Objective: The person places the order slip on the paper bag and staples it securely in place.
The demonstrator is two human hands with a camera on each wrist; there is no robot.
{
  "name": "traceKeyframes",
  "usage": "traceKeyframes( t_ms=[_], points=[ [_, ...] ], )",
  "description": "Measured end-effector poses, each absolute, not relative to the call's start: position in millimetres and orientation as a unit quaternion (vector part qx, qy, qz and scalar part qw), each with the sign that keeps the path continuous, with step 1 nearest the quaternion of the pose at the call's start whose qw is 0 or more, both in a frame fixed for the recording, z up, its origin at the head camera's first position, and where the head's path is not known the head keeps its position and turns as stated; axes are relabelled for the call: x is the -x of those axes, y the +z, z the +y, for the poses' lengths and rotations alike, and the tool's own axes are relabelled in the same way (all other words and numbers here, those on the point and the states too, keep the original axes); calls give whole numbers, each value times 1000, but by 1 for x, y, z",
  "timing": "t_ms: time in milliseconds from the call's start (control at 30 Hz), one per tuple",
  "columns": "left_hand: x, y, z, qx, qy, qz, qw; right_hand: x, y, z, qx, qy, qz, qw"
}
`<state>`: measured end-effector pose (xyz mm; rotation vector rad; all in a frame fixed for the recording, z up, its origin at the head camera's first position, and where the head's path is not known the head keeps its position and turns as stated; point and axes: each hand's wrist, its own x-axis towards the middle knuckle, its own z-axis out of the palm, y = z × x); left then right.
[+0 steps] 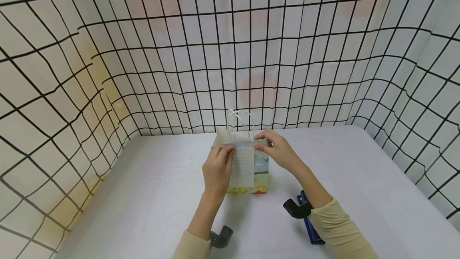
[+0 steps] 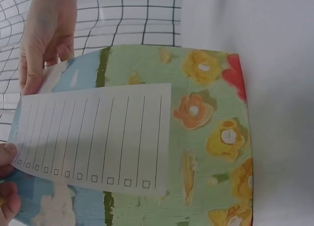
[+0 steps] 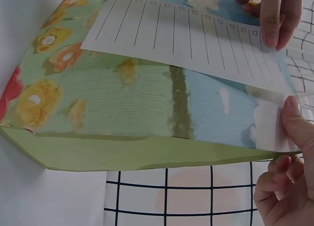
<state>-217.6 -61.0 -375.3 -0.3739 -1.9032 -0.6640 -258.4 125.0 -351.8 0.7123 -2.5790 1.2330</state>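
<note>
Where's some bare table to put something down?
Bare table lies left of the left hand, up to the black grid, and right of the right sleeve. The middle is crowded with the bag, lined paper, right hand and, by that sleeve, a blue tool.

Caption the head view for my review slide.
Left hand pinches a lined sheet against a flowered bag; right hand grips the bag's top edge.

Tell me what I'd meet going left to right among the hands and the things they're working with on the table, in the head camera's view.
Left hand → lined paper sheet → right hand → dark blue object, partly hidden.
</note>
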Motion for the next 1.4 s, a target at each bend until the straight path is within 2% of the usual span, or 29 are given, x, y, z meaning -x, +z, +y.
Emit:
traceKeyframes(
  t_ms=[267, 567, 933, 1067, 1400],
  points=[
    [219, -374, -61, 144, -255, -791, 537, 253, -342, 124, -228, 336, -905, 126],
    [221, -374, -61, 149, -281, -778, 542, 248, -336, 121, -236, 366, -897, 75],
    [219, -370, -61, 128, -238, -787, 555, 244, -338, 117, -255, 370, -890, 75],
    [219, -369, -60, 127, -226, -786, 561, 244, -341, 116, -246, 359, -896, 87],
    [223, -372, -59, 120, -203, -774, 587, 242, -345, 108, -205, 324, -908, 171]
  ],
)
